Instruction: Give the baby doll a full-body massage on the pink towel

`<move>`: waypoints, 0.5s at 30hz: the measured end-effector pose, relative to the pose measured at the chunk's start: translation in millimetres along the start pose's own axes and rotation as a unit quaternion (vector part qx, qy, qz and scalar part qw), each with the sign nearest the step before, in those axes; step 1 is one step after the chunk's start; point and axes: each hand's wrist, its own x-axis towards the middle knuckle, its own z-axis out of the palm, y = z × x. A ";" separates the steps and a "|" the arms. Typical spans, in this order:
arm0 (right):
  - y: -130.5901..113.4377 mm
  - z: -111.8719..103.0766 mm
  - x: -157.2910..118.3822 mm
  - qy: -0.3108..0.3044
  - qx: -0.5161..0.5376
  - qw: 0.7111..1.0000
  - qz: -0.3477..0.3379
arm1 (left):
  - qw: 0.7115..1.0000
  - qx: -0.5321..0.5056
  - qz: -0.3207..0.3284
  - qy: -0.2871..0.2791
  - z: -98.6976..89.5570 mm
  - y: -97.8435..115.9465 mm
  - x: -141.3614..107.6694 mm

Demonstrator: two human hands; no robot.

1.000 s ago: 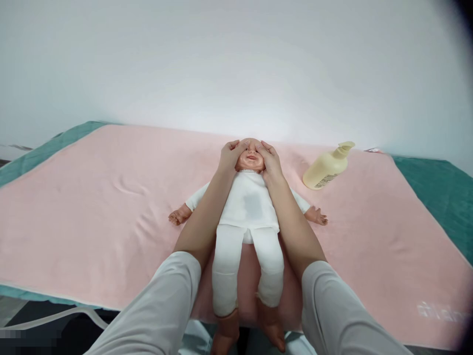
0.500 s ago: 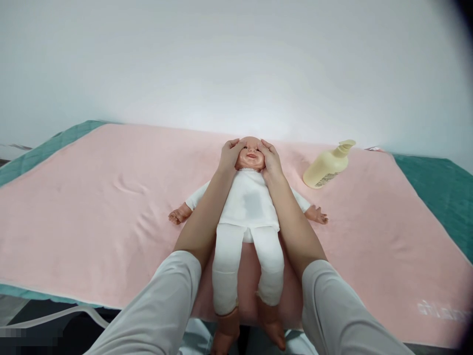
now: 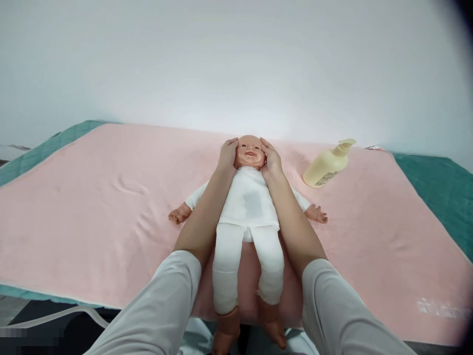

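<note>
A baby doll (image 3: 248,202) in a white top and white leggings lies on its back, feet towards me, arms out to the sides. My left hand (image 3: 228,155) cups one side of its head, the fingers bent along the temple. On the opposite side, my right hand (image 3: 271,157) holds the head in the same way, fingertips by the temple. Between my hands the doll's face shows in full. Both forearms lie along the doll's body, over its sleeves. Where the palms meet the head is partly hidden.
A pale yellow pump bottle (image 3: 327,165) stands to the right of the doll. Under everything is a pink mat (image 3: 92,212) over a green quilted cover (image 3: 432,187). A white wall (image 3: 236,64) rises behind. The doll's feet hang over the near edge.
Both thumbs have moved outward from the doll's brow and eyes to the sides of its head, uncovering the face. The head has shifted slightly left. The bottle stays put.
</note>
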 end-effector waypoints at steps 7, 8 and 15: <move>2.3 0.6 3.4 0.000 0.018 1.000 0.000 | 1.000 0.004 0.004 -0.003 1.1 2.1 -4.0; 2.4 0.7 3.2 0.001 0.018 1.000 0.000 | 1.000 0.005 0.009 -0.007 1.4 2.2 -5.5; 1.8 1.7 -3.6 -0.016 -0.026 0.999 -0.038 | 0.999 -0.005 0.024 -0.037 1.9 3.6 -12.4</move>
